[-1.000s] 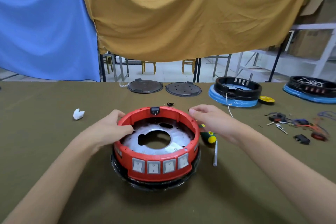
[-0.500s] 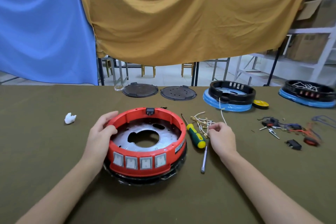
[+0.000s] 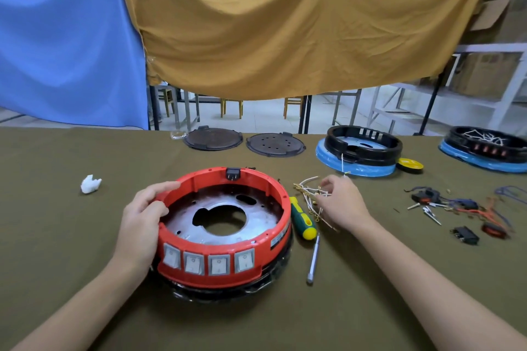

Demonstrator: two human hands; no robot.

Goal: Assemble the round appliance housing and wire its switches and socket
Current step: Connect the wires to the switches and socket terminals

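Red housing (image 3: 225, 225) steadied, wires (image 3: 309, 194) picked at
Left hand (image 3: 142, 219) gripped the housing rim; right hand (image 3: 340, 202) pinched loose white wires on the desk (image 3: 57, 236), beside the screwdriver (image 3: 302, 218).

Your surface (image 3: 71, 251) is covered in olive cloth. On it sit the red housing (image 3: 225, 236), a green-and-yellow screwdriver (image 3: 302, 218), loose white wires (image 3: 309, 194), a white scrap (image 3: 90, 184), two dark round plates (image 3: 243, 142), two black-and-blue housings (image 3: 359, 151) and scattered switches and leads (image 3: 462, 208).

Left hand (image 3: 142, 218) curls in a grip, thumb up; right hand (image 3: 343, 204) pinches with bent fingertips, forearms extended.
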